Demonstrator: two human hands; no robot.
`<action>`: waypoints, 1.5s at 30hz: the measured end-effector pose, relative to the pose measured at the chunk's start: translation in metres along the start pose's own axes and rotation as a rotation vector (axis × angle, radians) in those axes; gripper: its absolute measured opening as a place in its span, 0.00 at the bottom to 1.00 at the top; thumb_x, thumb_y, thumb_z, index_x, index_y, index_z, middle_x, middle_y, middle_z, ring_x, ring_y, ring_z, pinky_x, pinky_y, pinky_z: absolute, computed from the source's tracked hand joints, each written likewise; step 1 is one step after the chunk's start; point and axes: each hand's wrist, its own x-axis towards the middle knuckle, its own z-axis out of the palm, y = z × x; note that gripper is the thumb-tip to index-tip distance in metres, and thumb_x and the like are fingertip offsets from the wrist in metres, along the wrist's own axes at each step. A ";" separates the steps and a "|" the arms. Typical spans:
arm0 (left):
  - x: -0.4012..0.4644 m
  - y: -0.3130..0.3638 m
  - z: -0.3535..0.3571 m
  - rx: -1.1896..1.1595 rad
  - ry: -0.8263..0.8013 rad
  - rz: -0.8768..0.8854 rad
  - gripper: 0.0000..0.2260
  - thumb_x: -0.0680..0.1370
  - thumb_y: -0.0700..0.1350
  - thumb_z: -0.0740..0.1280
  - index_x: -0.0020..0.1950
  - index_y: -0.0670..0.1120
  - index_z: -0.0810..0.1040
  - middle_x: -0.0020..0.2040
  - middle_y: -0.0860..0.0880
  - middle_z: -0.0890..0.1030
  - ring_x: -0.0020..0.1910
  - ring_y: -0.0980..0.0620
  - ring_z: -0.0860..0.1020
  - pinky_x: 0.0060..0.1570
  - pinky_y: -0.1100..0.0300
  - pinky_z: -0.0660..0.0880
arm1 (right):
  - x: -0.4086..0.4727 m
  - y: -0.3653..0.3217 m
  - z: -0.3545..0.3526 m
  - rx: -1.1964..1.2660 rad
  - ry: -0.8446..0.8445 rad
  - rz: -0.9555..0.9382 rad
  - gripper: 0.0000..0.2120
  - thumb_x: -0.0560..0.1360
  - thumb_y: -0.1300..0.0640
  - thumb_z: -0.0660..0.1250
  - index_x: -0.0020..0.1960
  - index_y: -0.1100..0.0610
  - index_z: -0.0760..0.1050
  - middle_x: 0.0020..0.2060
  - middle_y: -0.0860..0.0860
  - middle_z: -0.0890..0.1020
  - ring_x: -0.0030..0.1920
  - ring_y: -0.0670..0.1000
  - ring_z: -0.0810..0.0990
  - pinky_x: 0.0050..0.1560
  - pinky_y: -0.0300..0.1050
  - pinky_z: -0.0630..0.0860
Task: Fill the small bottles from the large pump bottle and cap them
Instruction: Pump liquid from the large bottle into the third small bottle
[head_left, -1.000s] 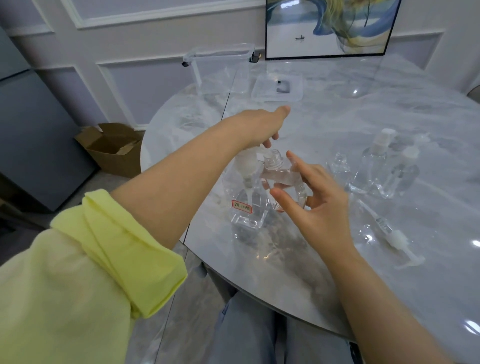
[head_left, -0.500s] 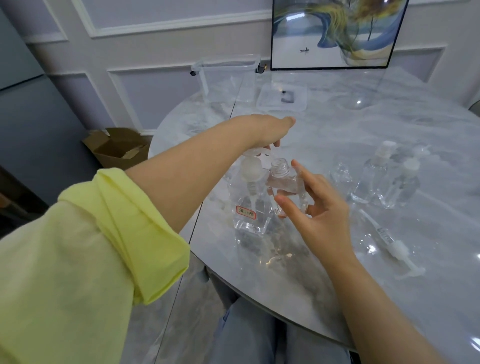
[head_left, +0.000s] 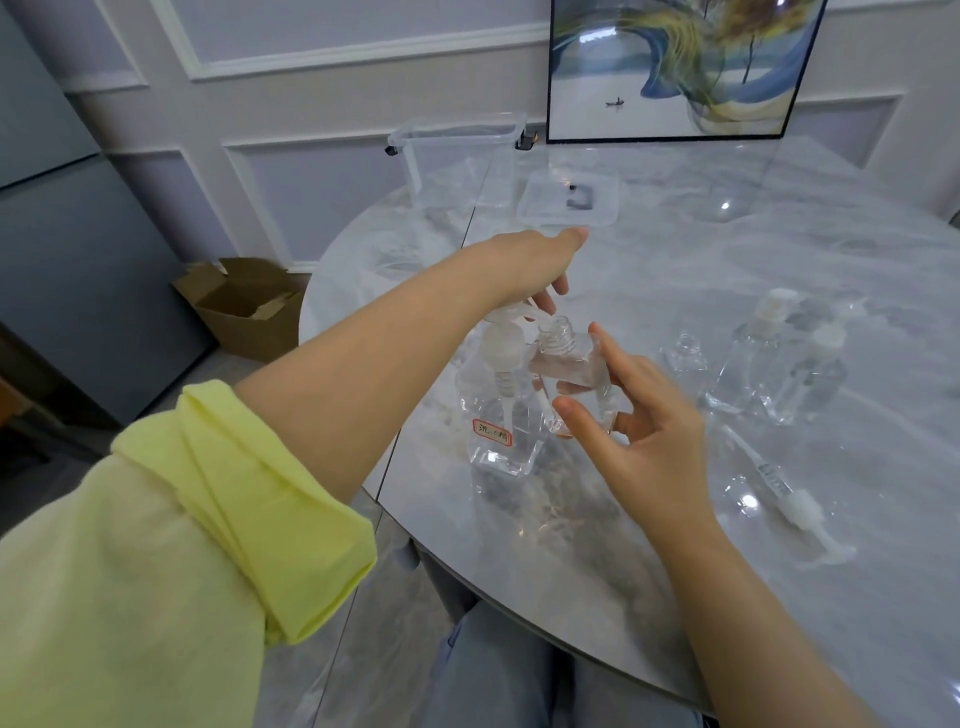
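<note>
The large clear pump bottle (head_left: 498, 415) with a red-edged label stands near the table's front edge. My left hand (head_left: 535, 270) lies on top of its white pump head, fingers pressing down. My right hand (head_left: 639, 431) holds a small uncapped clear bottle (head_left: 569, 364) between thumb and fingers, tilted, its open neck just under the pump's spout. Another small uncapped bottle (head_left: 685, 356) stands to the right. Beyond it stand two small bottles with white pump caps (head_left: 753, 353) (head_left: 810, 379). A loose white pump cap with its tube (head_left: 795, 504) lies on the table at right.
The round marble table (head_left: 779, 260) carries a clear plastic box (head_left: 457, 161) and its lid (head_left: 566, 205) at the back. A framed picture (head_left: 675, 67) leans on the wall. An open cardboard box (head_left: 244, 306) sits on the floor at left.
My head has shifted, so the scene sits a little lower in view. My left hand stays on the pump head and my right hand keeps the small bottle under the spout.
</note>
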 end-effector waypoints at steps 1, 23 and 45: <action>0.001 0.000 0.000 0.006 0.003 0.004 0.30 0.83 0.65 0.47 0.54 0.49 0.82 0.49 0.49 0.86 0.56 0.48 0.81 0.61 0.49 0.74 | 0.000 0.000 0.000 0.001 0.007 -0.007 0.29 0.73 0.52 0.76 0.72 0.52 0.74 0.54 0.44 0.82 0.55 0.47 0.82 0.44 0.37 0.83; 0.000 -0.006 0.009 0.020 0.064 -0.010 0.30 0.85 0.62 0.48 0.57 0.44 0.83 0.50 0.46 0.86 0.55 0.47 0.81 0.54 0.55 0.71 | -0.001 0.003 0.000 0.071 0.026 -0.010 0.24 0.71 0.52 0.78 0.65 0.50 0.78 0.56 0.46 0.83 0.59 0.54 0.83 0.39 0.55 0.85; 0.003 -0.002 0.008 0.058 0.078 -0.012 0.29 0.85 0.62 0.47 0.62 0.45 0.80 0.53 0.47 0.85 0.57 0.46 0.81 0.51 0.54 0.69 | 0.000 0.005 0.000 0.070 0.024 0.021 0.24 0.71 0.52 0.78 0.65 0.52 0.79 0.57 0.45 0.83 0.60 0.54 0.83 0.40 0.56 0.85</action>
